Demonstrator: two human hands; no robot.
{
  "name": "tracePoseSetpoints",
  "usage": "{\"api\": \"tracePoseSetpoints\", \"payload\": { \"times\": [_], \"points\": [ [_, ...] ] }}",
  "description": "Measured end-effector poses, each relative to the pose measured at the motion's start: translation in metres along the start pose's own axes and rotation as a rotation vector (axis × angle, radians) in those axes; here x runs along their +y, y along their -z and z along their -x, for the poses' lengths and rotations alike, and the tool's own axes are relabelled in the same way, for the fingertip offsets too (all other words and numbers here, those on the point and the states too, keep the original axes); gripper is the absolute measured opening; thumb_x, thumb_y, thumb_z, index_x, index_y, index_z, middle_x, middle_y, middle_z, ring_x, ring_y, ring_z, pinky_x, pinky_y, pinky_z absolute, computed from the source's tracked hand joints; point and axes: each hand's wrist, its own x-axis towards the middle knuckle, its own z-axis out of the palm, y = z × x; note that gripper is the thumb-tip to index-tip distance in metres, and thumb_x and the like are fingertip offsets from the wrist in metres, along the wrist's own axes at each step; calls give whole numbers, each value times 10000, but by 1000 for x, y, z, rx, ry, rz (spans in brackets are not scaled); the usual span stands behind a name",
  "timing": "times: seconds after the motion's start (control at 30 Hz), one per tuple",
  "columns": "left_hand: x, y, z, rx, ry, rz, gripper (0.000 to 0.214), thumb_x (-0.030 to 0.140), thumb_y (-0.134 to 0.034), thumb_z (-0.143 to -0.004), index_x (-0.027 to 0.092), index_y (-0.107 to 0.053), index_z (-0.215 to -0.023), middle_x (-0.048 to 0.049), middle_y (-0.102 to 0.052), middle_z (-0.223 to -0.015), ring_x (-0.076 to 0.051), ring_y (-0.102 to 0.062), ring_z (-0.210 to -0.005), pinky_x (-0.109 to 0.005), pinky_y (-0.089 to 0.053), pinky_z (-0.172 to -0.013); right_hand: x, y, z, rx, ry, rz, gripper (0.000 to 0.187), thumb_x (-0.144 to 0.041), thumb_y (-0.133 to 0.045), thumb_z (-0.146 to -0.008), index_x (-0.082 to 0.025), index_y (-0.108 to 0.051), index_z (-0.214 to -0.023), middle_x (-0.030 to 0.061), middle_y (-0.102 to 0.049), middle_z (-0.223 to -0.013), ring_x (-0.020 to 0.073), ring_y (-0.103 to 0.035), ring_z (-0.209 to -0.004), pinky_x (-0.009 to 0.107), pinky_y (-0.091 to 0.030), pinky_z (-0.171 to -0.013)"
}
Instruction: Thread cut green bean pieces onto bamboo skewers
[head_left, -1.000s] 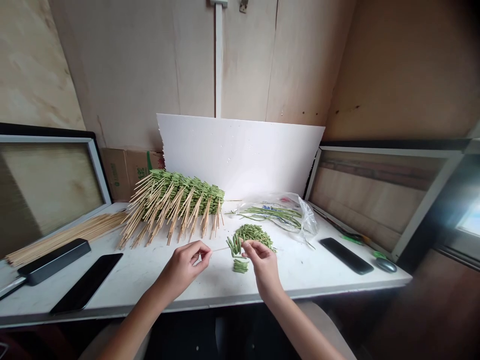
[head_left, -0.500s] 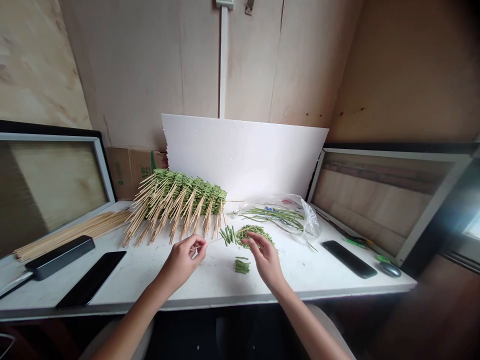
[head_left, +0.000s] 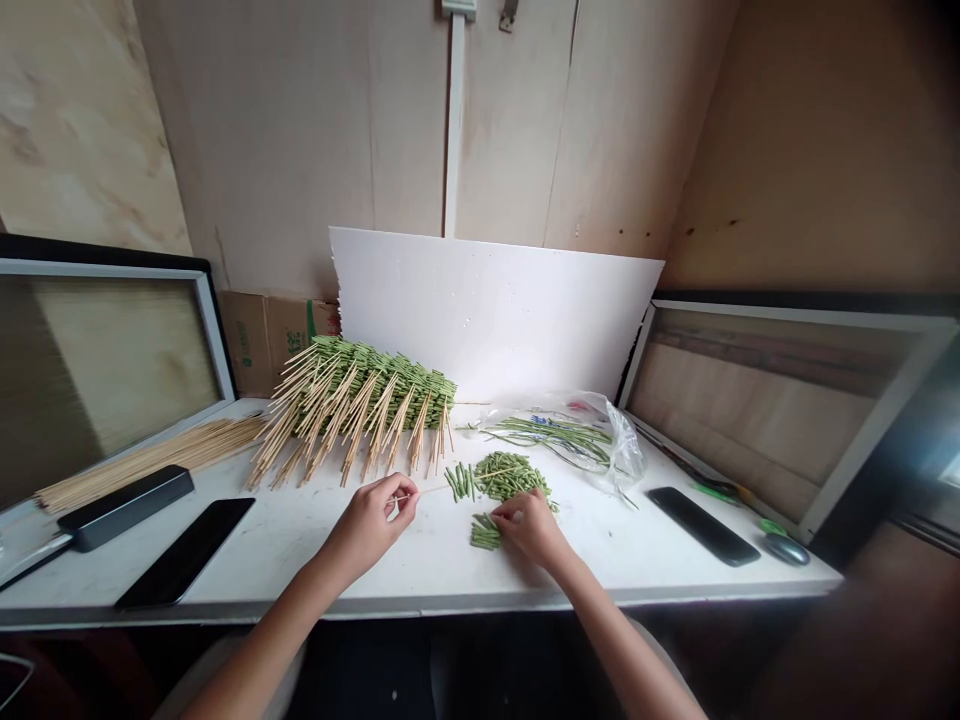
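Observation:
My left hand (head_left: 373,522) pinches a thin bamboo skewer (head_left: 431,489) that points right, with a few green bean pieces (head_left: 459,481) threaded near its tip. My right hand (head_left: 529,524) rests low on the white table (head_left: 315,555), fingers curled onto a small bunch of cut bean pieces (head_left: 484,533). Just behind lies a larger pile of cut bean pieces (head_left: 511,473).
A big stack of finished bean skewers (head_left: 360,400) lies at the back left, bare skewers (head_left: 150,460) further left. A plastic bag of long beans (head_left: 562,432) sits at the back right. Two black phones (head_left: 184,551) (head_left: 701,524), a black box (head_left: 124,505) and a mouse (head_left: 786,549) lie around.
My right hand let go of the skewer's tip and dropped down to the small bunch of bean pieces. The left hand keeps the skewer almost still.

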Motion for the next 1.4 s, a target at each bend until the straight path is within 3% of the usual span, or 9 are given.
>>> {"api": "tracePoseSetpoints", "payload": {
  "times": [0.17, 0.3, 0.43, 0.53, 0.7, 0.83, 1.03, 1.23, 1.4],
  "points": [
    [-1, -1, 1, -12, 22, -10, 141, 312, -547, -991, 215, -623, -924, -16, -672, -821, -160, -623, -733, -245, -509, -698, 2, -1, -2, 33, 6, 45, 140, -382, -802, -729, -270, -797, -645, 68, -768, -749, 286, -634, -804, 480, -463, -954],
    [-3, 0, 1, -12, 18, -13, 156, 322, -545, -996, 212, -621, -916, -12, -662, -811, -151, -600, -701, -239, -495, -671, -4, 6, -4, 67, -114, -141, 208, -427, -809, -745, -237, -830, -827, 85, -791, -843, 282, -688, -800, 405, -535, -759],
    [-2, 1, 1, -8, 8, 19, 174, 335, -546, -1002, 207, -629, -918, -15, -650, -796, -152, -604, -708, -230, -492, -654, -17, 14, -5, 35, -233, -365, 392, -477, -808, -774, -243, -829, -1086, 69, -806, -944, 221, -657, -738, 317, -496, -609],
    [0, 2, 0, -1, 1, 42, 180, 345, -557, -999, 204, -639, -923, -19, -651, -793, -151, -607, -701, -226, -501, -647, -26, 15, -4, 45, -340, -579, 378, -485, -830, -758, -221, -844, -1028, 66, -801, -935, 179, -618, -682, 294, -473, -578],
    [-1, 0, 0, 22, -7, 48, 186, 352, -564, -991, 200, -651, -930, -27, -654, -800, -152, -597, -689, -223, -500, -630, -31, 14, -5, 131, -456, -859, 406, -479, -904, -704, -188, -833, -978, 90, -800, -923, 237, -730, -857, 289, -533, -615],
    [-3, -2, 1, 30, -6, 51, 182, 359, -572, -989, 205, -658, -941, -28, -661, -804, -153, -603, -691, -218, -495, -623, -29, 15, -7, 134, -453, -988, 385, -459, -913, -720, -219, -813, -1004, 91, -806, -1062, 260, -759, -992, 308, -609, -698],
    [-5, -6, 2, 27, 3, 53, 200, 369, -577, -986, 200, -655, -913, -16, -642, -777, -137, -567, -657, -208, -501, -626, -33, 13, -6, 143, -438, -1067, 358, -454, -903, -749, -211, -792, -988, 88, -803, -1081, 265, -757, -1059, 268, -596, -629],
    [-9, -8, 3, 18, 43, 70, 212, 379, -583, -982, 196, -651, -898, -14, -650, -794, -130, -562, -675, -224, -543, -700, -35, 13, -5, 158, -428, -1048, 383, -474, -897, -752, -222, -796, -1023, 92, -803, -1124, 274, -748, -1109, 279, -600, -671],
    [-7, -9, 3, 24, 31, 66, 215, 377, -583, -977, 193, -651, -887, -7, -629, -758, -128, -555, -654, -216, -534, -671, -38, 14, -5, 172, -423, -1061, 361, -450, -908, -746, -206, -813, -994, 93, -807, -1092, 275, -745, -1098, 276, -590, -680]
  ]
}}
